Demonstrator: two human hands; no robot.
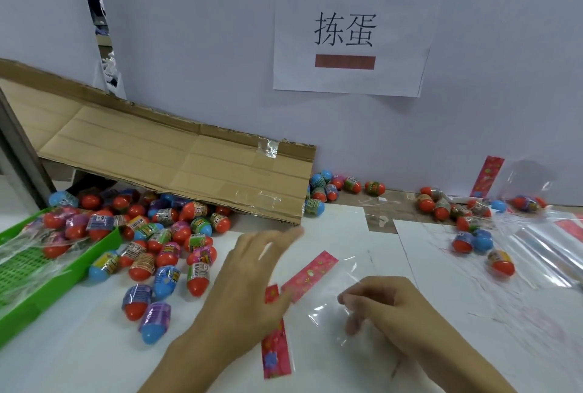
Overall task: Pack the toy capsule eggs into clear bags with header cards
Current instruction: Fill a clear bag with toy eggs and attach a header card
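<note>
Several red and blue toy capsule eggs (167,253) lie heaped on the white table at the left. In front of me lies a clear bag (328,294) with a red header card (310,276); a second red header card (276,351) lies below it. My left hand (249,282) hovers over the table with fingers spread, blurred, partly covering the cards. My right hand (375,304) pinches the film of the clear bag with curled fingers.
A green plastic crate (47,285) with bagged eggs stands at the left edge. A cardboard ramp (176,152) slopes down from the back left. More eggs (470,222), clear bags (536,244) and a header card (487,176) lie at the right. A paper sign (350,33) hangs on the wall.
</note>
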